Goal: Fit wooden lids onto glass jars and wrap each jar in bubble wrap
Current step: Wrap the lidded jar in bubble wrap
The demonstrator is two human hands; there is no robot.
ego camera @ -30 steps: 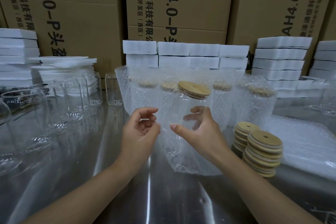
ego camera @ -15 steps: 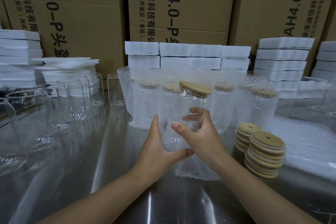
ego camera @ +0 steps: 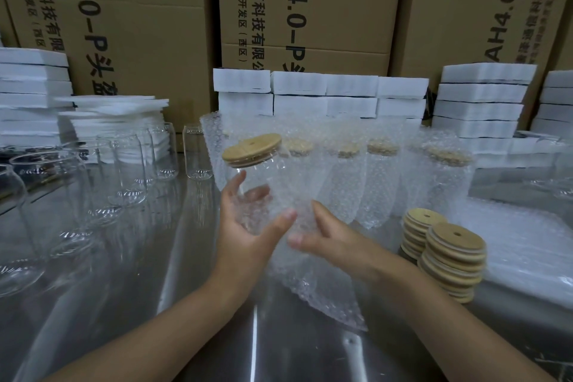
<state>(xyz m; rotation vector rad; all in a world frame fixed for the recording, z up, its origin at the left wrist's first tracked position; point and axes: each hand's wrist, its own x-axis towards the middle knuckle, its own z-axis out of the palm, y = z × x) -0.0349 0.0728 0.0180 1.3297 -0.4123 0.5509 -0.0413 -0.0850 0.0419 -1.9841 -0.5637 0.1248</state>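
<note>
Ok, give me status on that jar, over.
Left hand grips the jar, wooden lid on, tilted left. Right hand on the bubble wrap, grip blurred. Wrap only partly round. Nothing blocking.
</note>
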